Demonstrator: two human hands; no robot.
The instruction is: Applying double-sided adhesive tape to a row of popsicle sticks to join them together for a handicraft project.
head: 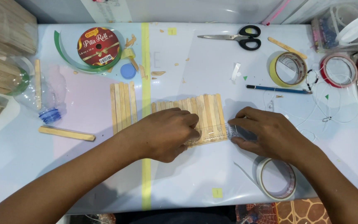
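A panel of wooden craft sticks (206, 112) lies side by side at the middle of the pale blue table (195, 66). My left hand (168, 132) rests knuckles-up on the panel's left part, fingertips pressing its lower edge. My right hand (266, 135) sits at the panel's right end, pinching a strip of clear tape (235, 132) that runs across the sticks' lower edge. A roll of clear tape (276, 178) lies just below my right wrist. A second, smaller group of sticks (123, 105) lies to the left.
Black-handled scissors (237, 37) lie at the back. A yellow tape roll (288, 68), red tape roll (338, 69) and blue pencil (278, 89) are at right. A red ribbon reel (98, 46), clear bottle (42, 97) and loose stick (67, 133) are at left.
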